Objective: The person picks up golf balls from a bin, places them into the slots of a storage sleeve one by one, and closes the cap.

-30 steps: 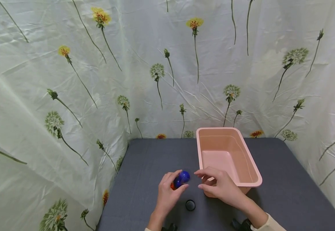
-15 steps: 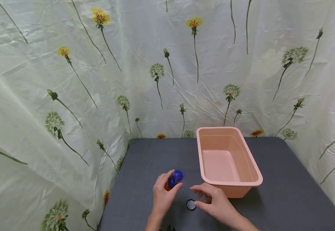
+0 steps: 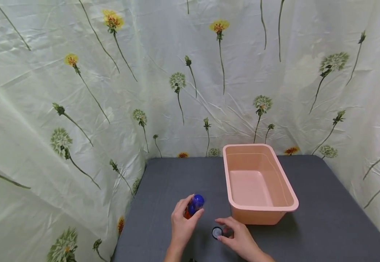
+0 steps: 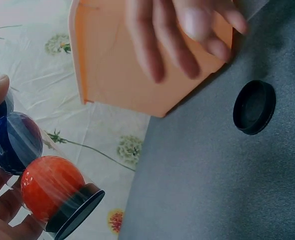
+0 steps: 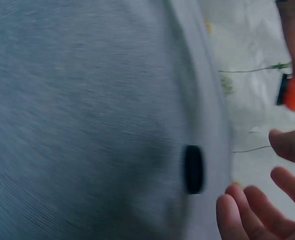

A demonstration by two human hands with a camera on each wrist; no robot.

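A clear tube (image 4: 43,145) with blue balls (image 4: 15,142) and an orange ball (image 4: 52,187) inside is gripped between the thumb and fingers of my left hand (image 3: 181,226). Its lower end has a black cap (image 4: 80,212); my thumb and fingers partly cover its other end. On the table lies a loose round black lid (image 3: 217,233), its raised rim visible in the left wrist view. Just right of the lid, my right hand (image 3: 239,240) has its thumb and fingers spread apart, with nothing between them. The right wrist view shows a gap between fingertips and lid.
A pink plastic bin (image 3: 261,208) stands at the back right, beyond my right hand, with its inside floor visible. Dark grey cloth (image 3: 170,178) covers the table. A flowered curtain (image 3: 190,105) hangs behind and along the sides.
My right hand has come down and toward me from beside the bin to the lid. My left hand has shifted slightly left, still holding the tube.
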